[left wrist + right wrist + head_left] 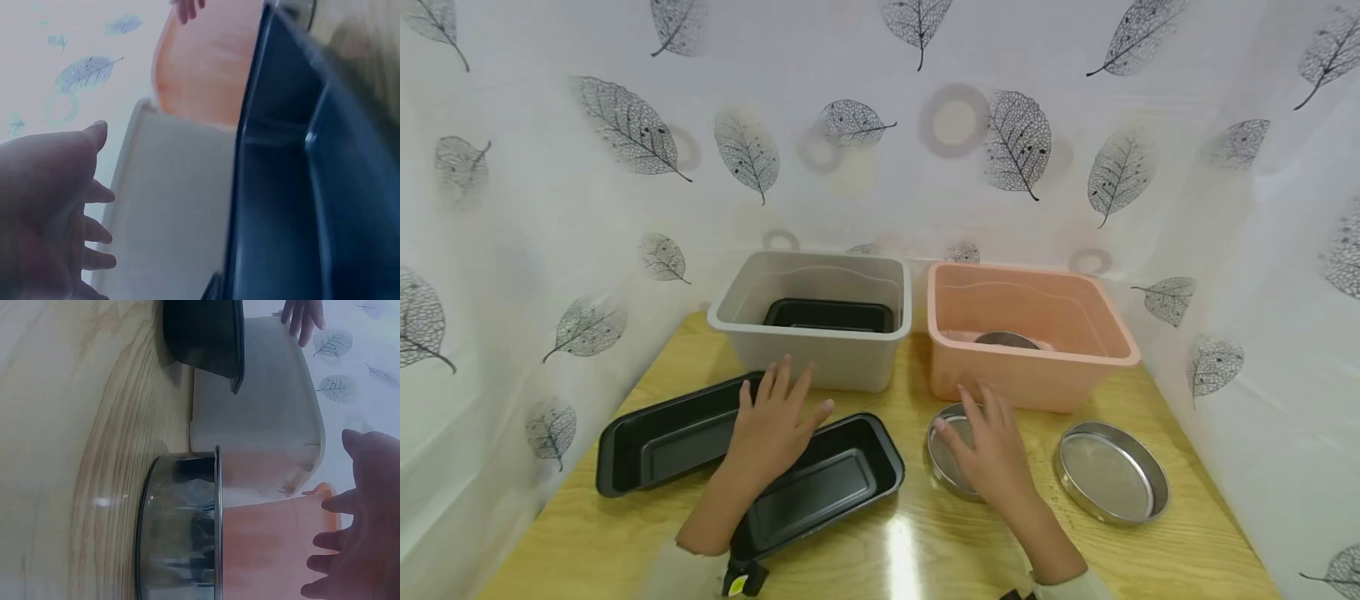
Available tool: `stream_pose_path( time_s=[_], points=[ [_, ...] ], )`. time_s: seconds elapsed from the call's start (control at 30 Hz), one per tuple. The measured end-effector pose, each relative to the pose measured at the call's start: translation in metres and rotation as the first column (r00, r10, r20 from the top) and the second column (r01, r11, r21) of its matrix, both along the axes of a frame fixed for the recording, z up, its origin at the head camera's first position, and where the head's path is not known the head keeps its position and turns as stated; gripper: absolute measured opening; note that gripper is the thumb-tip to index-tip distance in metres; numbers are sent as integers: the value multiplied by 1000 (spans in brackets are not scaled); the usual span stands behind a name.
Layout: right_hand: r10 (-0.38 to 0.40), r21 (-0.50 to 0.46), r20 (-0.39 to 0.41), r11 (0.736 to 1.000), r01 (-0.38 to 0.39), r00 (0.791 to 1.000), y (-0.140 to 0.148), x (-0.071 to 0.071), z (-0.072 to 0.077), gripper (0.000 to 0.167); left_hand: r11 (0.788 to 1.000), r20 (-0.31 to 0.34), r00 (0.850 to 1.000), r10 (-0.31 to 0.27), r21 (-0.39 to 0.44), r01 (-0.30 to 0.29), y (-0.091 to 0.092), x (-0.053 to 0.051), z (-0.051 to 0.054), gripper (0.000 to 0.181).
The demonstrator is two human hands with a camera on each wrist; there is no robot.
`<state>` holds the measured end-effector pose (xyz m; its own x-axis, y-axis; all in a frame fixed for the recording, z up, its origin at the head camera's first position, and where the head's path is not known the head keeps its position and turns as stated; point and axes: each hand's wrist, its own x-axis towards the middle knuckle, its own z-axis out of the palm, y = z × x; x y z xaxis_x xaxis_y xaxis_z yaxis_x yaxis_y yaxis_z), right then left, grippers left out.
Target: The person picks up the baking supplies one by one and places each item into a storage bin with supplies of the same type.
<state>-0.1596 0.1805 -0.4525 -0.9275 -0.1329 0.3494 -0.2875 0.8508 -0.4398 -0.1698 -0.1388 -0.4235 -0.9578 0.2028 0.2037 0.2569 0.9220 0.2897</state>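
My left hand (771, 433), fingers spread and holding nothing, hovers over two black loaf pans, one at the left (681, 446) and one nearer the middle (820, 492). In the left wrist view the hand (50, 206) is beside a dark pan (275, 187). My right hand (996, 454), also spread and holding nothing, is above a round metal pan (951, 446); in the right wrist view that hand (369, 525) is higher than the pan's side (178, 531). A second round pan (1112, 473) lies to the right.
A grey bin (812, 358) with a black pan (831, 315) inside stands at the back left. Beside it is a pink bin (1000, 375) with a round metal item (1007, 340) inside. A leaf-patterned sheet (880, 192) surrounds the wooden table (602, 550).
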Motion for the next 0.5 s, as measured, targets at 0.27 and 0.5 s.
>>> stream_pose_path(
  time_s=[0.27,0.5],
  points=[
    [66,-142,125,989,-48,990,-7,-5,4,71,997,9,1000,23,70,-24,-29,-12,14,77],
    [135,-246,195,966,-85,971,-17,-9,3,69,992,-14,999,44,122,-42,-53,-23,23,77]
  ],
)
